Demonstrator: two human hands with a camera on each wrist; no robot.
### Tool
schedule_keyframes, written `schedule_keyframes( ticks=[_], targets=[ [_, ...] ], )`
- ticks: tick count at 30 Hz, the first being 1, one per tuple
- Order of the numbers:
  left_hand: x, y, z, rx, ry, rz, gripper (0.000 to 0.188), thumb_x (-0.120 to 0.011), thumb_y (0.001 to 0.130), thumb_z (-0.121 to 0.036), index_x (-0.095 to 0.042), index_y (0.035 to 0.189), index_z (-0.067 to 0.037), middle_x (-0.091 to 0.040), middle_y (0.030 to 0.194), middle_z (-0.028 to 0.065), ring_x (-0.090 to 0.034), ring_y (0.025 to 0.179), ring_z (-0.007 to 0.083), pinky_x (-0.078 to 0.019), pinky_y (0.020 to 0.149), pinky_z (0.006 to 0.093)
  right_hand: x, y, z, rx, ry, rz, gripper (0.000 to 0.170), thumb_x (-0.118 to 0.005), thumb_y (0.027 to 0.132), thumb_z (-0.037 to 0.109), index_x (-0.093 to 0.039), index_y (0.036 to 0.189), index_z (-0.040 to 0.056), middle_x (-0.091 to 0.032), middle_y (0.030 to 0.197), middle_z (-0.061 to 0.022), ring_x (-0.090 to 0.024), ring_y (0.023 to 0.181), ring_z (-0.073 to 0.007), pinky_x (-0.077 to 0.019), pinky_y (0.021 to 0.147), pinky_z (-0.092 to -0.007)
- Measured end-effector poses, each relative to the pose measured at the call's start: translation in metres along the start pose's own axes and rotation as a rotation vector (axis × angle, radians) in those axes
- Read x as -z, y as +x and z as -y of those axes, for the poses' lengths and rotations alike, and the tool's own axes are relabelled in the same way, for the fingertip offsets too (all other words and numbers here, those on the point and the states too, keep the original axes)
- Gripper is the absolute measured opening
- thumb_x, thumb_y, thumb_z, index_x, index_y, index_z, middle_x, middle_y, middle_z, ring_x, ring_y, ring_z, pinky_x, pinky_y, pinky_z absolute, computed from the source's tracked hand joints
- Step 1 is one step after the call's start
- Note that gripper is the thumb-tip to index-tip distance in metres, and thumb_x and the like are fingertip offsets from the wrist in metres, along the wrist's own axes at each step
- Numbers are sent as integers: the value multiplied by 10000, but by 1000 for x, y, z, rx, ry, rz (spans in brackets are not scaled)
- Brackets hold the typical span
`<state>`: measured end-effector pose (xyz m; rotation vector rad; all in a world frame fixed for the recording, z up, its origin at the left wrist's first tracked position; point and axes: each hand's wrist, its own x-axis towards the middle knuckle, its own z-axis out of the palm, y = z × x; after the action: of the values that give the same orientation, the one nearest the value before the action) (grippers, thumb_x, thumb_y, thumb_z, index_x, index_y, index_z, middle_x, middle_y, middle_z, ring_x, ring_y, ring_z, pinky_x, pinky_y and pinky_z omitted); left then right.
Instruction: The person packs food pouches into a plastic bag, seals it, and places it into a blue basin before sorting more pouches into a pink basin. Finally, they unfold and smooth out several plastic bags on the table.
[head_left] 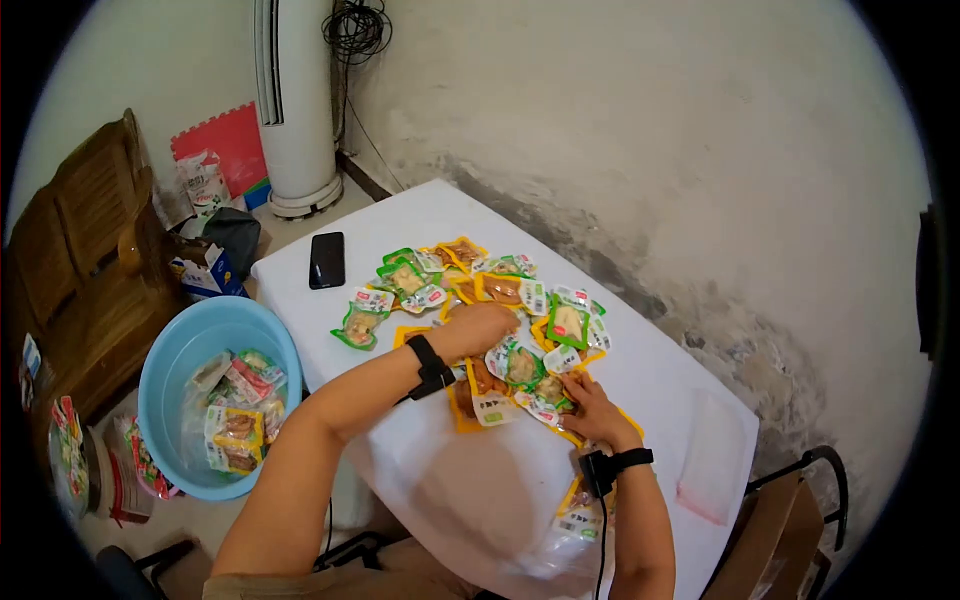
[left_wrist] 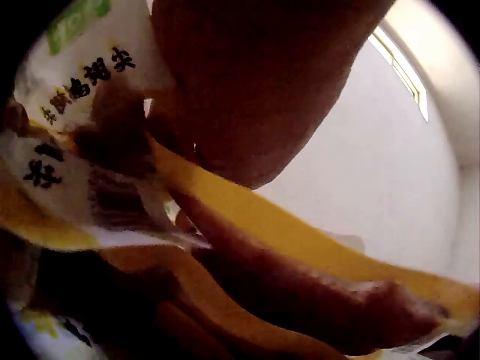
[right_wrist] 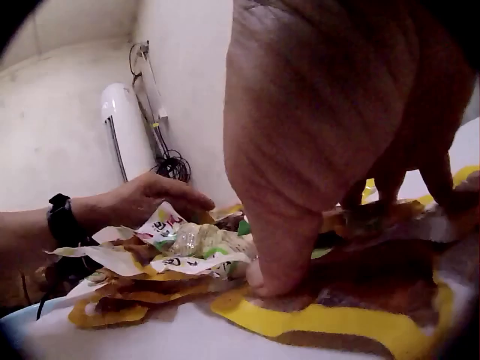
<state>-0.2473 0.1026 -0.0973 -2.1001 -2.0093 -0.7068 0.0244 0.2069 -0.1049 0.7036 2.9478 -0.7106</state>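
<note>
Sealed snack packets with yellow or green borders lie in a loose pile on the white table, a green-edged one (head_left: pixel 569 326) at its right side. My left hand (head_left: pixel 480 330) reaches over the middle of the pile, its fingers extended above the packets in the right wrist view. Close beside it in the left wrist view is a yellow-edged packet (left_wrist: pixel 315 292) with brown contents. At the pile's near right, my right hand (head_left: pixel 600 412) rests with spread fingers on the packets. Its thumb (right_wrist: pixel 277 262) touches down beside a yellow-bordered packet (right_wrist: pixel 330 319).
A black phone (head_left: pixel 327 260) lies at the table's far left. On the floor to the left stands a blue basin (head_left: pixel 165 370) with packets inside. A clear plastic bag (head_left: pixel 705 460) lies on the right side of the table (head_left: pixel 660 390). The wall borders the table's far side.
</note>
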Motion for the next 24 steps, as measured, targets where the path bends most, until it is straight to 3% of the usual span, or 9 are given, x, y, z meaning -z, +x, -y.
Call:
schedule_keyframes(
  ticks=[2, 3, 8, 10, 13, 15, 16, 18, 24],
  targets=[
    [18, -4, -22, -107, -136, 70, 273, -520, 727, -58, -592, 990, -56, -607, 841, 136, -579, 833, 317, -464, 714, 411, 2, -2, 4, -31, 2, 15, 770, -654, 677, 336, -309, 1339, 146, -199, 1402, -196, -192, 1276, -418, -211, 1052, -424],
    [18, -4, -26, -154, -215, 132, 332, -540, 742, -100, -570, 1071, -68, -598, 990, 144, -558, 925, 318, -452, 794, 391, 2, -2, 4, -42, 6, 15, 772, -656, 675, 327, -307, 1340, 147, -194, 1406, -186, -185, 1278, -418, -206, 1055, -419],
    [28, -15, -23, -125, -473, 248, 437, -561, 805, -209, -480, 1220, -99, -478, 1237, 132, -454, 1127, 293, -372, 935, 360, 0, 0, 0, -63, -3, 34, 776, -657, 676, 318, -299, 1344, 148, -175, 1420, -163, -164, 1286, -415, -195, 1062, -407],
    [44, -19, -4, -175, -536, -118, 519, -602, 787, -308, -467, 1225, -66, -427, 1276, 161, -416, 1158, 307, -351, 949, 385, -1, -1, -3, -45, 4, 27, 781, -661, 676, 325, -297, 1345, 153, -154, 1427, -163, -157, 1288, -415, -198, 1061, -409],
    [44, -41, 59, 101, -159, -51, 648, -610, 746, -434, -452, 1230, -32, -368, 1310, 207, -361, 1191, 350, -297, 988, 414, -4, 0, -8, -7, -13, 0, 787, -665, 668, 323, -298, 1346, 160, -161, 1425, -165, -161, 1286, -418, -200, 1060, -409],
    [50, -54, 75, 477, -36, -55, 703, -580, 726, -521, -473, 1196, -8, -361, 1298, 250, -335, 1191, 399, -255, 1012, 424, -3, 0, -4, -27, -23, 3, 784, -664, 671, 316, -297, 1346, 160, -174, 1420, -170, -168, 1285, -415, -198, 1062, -406],
    [61, -55, 69, 477, -34, -54, 703, -580, 726, -521, -473, 1196, -8, -361, 1298, 250, -335, 1191, 399, -255, 1012, 424, -2, 0, -2, -47, -33, 8, 781, -663, 674, 310, -296, 1346, 161, -187, 1414, -175, -175, 1284, -412, -195, 1063, -403],
    [82, -61, 57, 367, -53, 344, 708, -544, 736, -557, -486, 1177, -6, -334, 1318, 249, -316, 1198, 423, -240, 1022, 430, 2, -1, 2, -59, -21, 20, 784, -674, 667, 275, -300, 1345, 153, -192, 1410, -183, -189, 1288, -373, -215, 1056, -375],
    [32, -80, 12, 106, -63, 201, 683, -513, 775, -545, -427, 1254, -65, -307, 1356, 191, -272, 1234, 410, -219, 1032, 446, 7, -7, 15, -94, 20, 15, 757, -664, 662, 248, -329, 1329, 125, -231, 1394, -175, -205, 1292, -338, -195, 1062, -372]
  ],
)
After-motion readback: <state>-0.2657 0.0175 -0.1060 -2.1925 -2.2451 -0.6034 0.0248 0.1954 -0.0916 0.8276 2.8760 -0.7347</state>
